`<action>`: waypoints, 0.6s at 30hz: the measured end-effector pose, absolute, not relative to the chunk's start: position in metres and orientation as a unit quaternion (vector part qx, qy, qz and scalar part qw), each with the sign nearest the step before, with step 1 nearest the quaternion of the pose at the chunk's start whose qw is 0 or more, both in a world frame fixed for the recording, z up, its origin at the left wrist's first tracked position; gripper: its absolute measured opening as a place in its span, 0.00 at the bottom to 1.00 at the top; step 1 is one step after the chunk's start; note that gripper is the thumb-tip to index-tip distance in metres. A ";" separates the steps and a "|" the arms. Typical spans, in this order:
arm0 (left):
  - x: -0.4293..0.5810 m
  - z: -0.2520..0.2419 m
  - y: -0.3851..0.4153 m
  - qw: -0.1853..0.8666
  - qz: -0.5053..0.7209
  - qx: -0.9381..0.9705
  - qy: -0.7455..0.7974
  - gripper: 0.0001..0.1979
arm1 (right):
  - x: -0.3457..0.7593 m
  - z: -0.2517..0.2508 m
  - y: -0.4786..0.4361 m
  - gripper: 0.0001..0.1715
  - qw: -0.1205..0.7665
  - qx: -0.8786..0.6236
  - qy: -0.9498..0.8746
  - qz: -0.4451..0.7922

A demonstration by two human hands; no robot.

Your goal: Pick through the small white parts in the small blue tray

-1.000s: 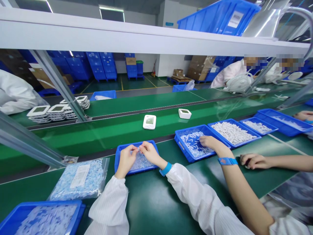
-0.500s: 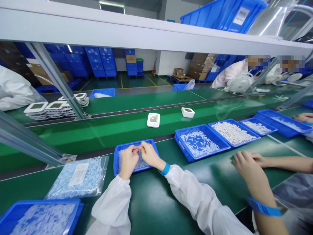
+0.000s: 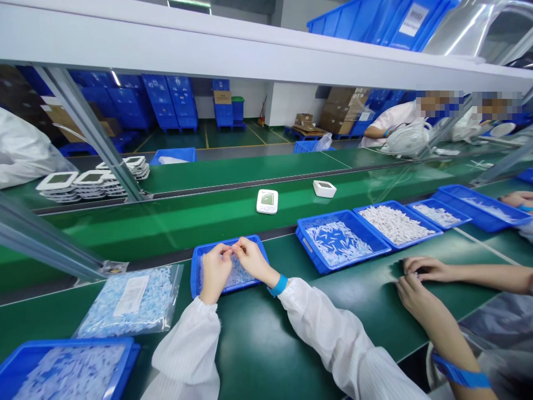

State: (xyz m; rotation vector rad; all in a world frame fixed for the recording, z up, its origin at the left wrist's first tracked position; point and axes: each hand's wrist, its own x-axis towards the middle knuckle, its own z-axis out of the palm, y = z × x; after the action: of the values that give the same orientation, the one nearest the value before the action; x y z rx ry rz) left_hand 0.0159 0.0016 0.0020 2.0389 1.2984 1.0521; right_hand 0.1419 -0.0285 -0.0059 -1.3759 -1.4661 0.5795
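My left hand and my right hand meet over a small blue tray of little white packets. The fingertips of both hands are pinched together on one small packet just above the tray's contents. White sleeves cover both my arms, and a blue wrist strap sits on my right wrist. The packet is mostly hidden by my fingers.
A clear bag of packets lies left; another blue tray sits bottom left. Blue trays of white parts line the right. A co-worker's hands rest beside them. Two white devices ride the green conveyor. Stacked devices stand far left.
The co-worker's hand pulled back from the blue tray to the table by the other hand. The two white devices slid right along the conveyor. My hands stayed pinched over the tray.
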 end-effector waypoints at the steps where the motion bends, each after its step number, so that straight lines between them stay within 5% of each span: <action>1: 0.016 0.002 0.002 0.241 0.393 0.750 0.474 0.09 | 0.142 -0.006 -0.028 0.11 0.505 -0.570 -0.602 0.241; 18: 0.014 0.011 -0.005 0.042 0.212 0.867 0.450 0.16 | 0.144 -0.009 -0.028 0.20 0.517 -0.564 -0.589 0.262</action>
State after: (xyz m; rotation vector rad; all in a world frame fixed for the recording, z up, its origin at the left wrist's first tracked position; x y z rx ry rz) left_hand 0.0136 -0.0053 0.0112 2.6524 1.3755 0.6484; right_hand 0.1436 -0.0276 -0.0093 -1.3534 -1.4129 0.6296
